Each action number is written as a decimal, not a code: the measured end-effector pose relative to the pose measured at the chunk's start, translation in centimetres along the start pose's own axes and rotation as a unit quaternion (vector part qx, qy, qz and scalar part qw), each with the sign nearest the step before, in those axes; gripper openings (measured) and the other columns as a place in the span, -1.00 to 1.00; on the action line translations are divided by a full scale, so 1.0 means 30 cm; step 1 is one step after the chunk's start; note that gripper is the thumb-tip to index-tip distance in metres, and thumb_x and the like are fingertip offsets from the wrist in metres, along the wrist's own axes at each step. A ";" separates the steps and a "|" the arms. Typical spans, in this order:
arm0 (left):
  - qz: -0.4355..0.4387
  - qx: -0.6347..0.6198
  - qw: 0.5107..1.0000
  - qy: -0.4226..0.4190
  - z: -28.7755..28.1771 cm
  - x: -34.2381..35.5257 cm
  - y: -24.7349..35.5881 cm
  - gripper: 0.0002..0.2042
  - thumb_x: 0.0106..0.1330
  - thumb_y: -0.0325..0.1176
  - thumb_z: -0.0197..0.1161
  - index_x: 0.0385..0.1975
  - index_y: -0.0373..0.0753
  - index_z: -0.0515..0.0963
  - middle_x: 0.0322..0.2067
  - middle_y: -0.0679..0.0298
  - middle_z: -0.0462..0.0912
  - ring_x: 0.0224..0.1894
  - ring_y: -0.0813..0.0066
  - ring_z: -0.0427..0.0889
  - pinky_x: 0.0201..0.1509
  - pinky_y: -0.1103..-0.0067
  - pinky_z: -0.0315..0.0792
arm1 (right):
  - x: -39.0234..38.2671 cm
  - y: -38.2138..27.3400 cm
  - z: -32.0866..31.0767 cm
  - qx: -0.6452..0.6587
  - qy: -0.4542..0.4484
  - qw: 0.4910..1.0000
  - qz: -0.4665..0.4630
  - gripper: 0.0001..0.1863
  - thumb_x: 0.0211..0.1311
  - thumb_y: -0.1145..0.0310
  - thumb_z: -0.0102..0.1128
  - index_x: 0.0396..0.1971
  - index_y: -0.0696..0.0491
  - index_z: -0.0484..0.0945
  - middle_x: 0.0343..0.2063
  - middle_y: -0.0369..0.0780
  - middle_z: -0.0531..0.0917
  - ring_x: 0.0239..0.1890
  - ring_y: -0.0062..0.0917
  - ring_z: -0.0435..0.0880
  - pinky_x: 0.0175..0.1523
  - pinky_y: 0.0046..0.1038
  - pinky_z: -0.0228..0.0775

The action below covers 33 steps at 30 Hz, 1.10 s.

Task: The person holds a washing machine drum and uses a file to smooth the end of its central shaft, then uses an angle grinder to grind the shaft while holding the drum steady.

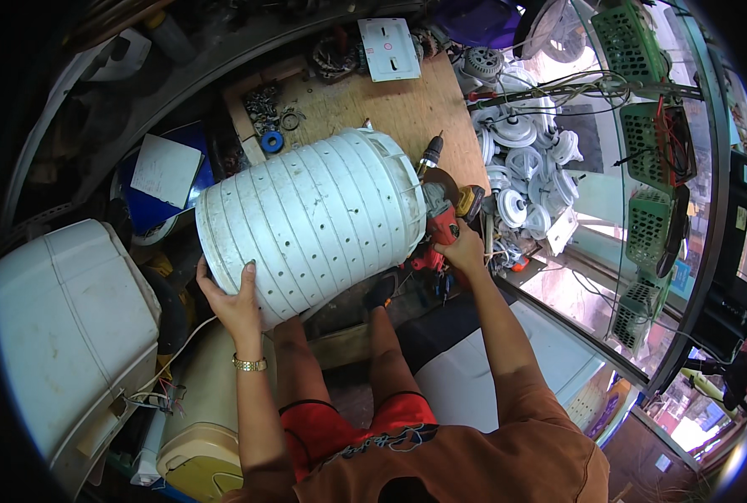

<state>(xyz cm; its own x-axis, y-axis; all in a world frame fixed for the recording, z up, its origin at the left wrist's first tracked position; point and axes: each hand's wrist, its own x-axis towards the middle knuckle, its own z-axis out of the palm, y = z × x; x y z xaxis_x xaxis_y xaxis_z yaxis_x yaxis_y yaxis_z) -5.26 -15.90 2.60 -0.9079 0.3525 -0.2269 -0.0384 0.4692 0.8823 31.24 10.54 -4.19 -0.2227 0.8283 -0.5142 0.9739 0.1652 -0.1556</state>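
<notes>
A white washing machine tub [314,222], ribbed and dotted with small holes, lies on its side across the edge of a wooden workbench [428,109]. My left hand [237,306] grips its left end from below, thumb on the wall and fingers round the rim, which partly hides them. My right hand [465,250] is closed round a red angle grinder [444,228] beside the tub's right end. The grinder's brown disc [443,184] stands close to that rim; whether they touch I cannot tell. Just beyond the disc is a drill [430,154] with a black chuck.
Small metal parts [262,105] and a blue tape roll [272,142] lie on the bench. A white metal plate [389,50] sits at the back. White plastic pulley-like parts [524,168] are heaped right, near green baskets [650,226]. A washing machine body [75,310] stands left.
</notes>
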 end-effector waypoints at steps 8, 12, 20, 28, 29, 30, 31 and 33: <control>0.000 0.011 1.000 0.003 -0.005 -0.002 -0.019 -0.22 0.21 -0.39 0.51 0.37 -0.42 0.21 0.28 -0.04 0.38 0.28 0.21 0.41 0.41 0.40 0.25 | 0.002 0.004 -0.004 -0.001 0.008 1.000 -0.009 -0.02 -0.29 -0.02 0.59 0.21 0.16 0.48 -0.26 0.05 0.75 -0.12 -0.04 0.75 0.01 -0.12 0.57; -0.004 -0.024 1.000 0.005 0.002 -0.003 -0.016 -0.21 0.18 -0.43 0.53 0.37 -0.41 0.21 0.24 -0.04 0.42 0.25 0.24 0.44 0.38 0.41 0.30 | 0.008 0.003 -0.007 -0.001 0.005 1.000 -0.010 -0.01 -0.29 -0.02 0.59 0.23 0.17 0.47 -0.24 0.05 0.75 -0.11 -0.04 0.75 0.01 -0.13 0.57; 0.002 -0.027 1.000 0.008 -0.001 -0.001 -0.026 -0.21 0.18 -0.43 0.53 0.37 -0.39 0.21 0.22 -0.02 0.45 0.22 0.25 0.48 0.35 0.42 0.34 | -0.003 -0.014 -0.021 -0.002 0.009 1.000 -0.014 -0.05 -0.30 -0.01 0.59 0.19 0.14 0.50 -0.26 0.06 0.75 -0.13 -0.01 0.74 -0.01 -0.10 0.57; 0.015 -0.026 1.000 0.004 0.001 -0.002 -0.016 -0.21 0.17 -0.43 0.53 0.37 -0.39 0.22 0.21 -0.02 0.46 0.19 0.27 0.50 0.32 0.42 0.37 | 0.001 -0.016 -0.030 -0.009 0.017 1.000 -0.017 -0.10 -0.30 0.00 0.58 0.13 0.12 0.52 -0.27 0.07 0.75 -0.15 0.01 0.74 -0.03 -0.07 0.58; 0.014 -0.026 1.000 0.004 0.000 -0.002 -0.015 -0.21 0.17 -0.43 0.53 0.37 -0.39 0.22 0.21 -0.02 0.46 0.19 0.27 0.50 0.32 0.42 0.37 | 0.000 -0.017 -0.031 -0.009 0.017 1.000 -0.017 -0.10 -0.30 0.00 0.58 0.13 0.12 0.52 -0.27 0.07 0.75 -0.15 0.01 0.74 -0.03 -0.07 0.58; 0.015 -0.018 1.000 0.003 -0.002 -0.003 -0.013 -0.21 0.17 -0.43 0.54 0.37 -0.39 0.22 0.22 -0.03 0.46 0.19 0.27 0.51 0.32 0.42 0.38 | -0.002 -0.019 -0.033 -0.012 0.013 1.000 -0.014 -0.10 -0.30 0.00 0.58 0.14 0.12 0.52 -0.27 0.06 0.75 -0.15 0.01 0.75 -0.03 -0.07 0.58; 0.015 -0.010 1.000 0.003 -0.003 -0.003 -0.012 -0.21 0.17 -0.42 0.54 0.37 -0.38 0.22 0.22 -0.03 0.46 0.19 0.26 0.51 0.32 0.42 0.38 | -0.002 -0.020 -0.033 -0.014 0.009 1.000 -0.010 -0.10 -0.30 0.00 0.58 0.14 0.11 0.52 -0.28 0.06 0.75 -0.15 0.00 0.75 -0.03 -0.07 0.58; 0.011 -0.012 1.000 0.001 -0.004 -0.002 -0.011 -0.21 0.17 -0.42 0.54 0.37 -0.38 0.22 0.22 -0.04 0.46 0.19 0.26 0.51 0.32 0.42 0.38 | -0.010 -0.020 -0.033 -0.020 0.007 1.000 -0.010 -0.10 -0.30 0.00 0.58 0.14 0.11 0.52 -0.29 0.05 0.75 -0.15 0.00 0.75 -0.03 -0.07 0.58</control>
<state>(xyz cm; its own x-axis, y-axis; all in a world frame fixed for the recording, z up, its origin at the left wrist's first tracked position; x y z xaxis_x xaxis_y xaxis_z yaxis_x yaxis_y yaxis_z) -5.25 -16.17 2.36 -0.9092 0.3616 -0.2064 -0.0277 0.4421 0.8965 30.76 10.73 -3.10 -0.2426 0.8314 -0.4999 0.9701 0.2036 -0.1321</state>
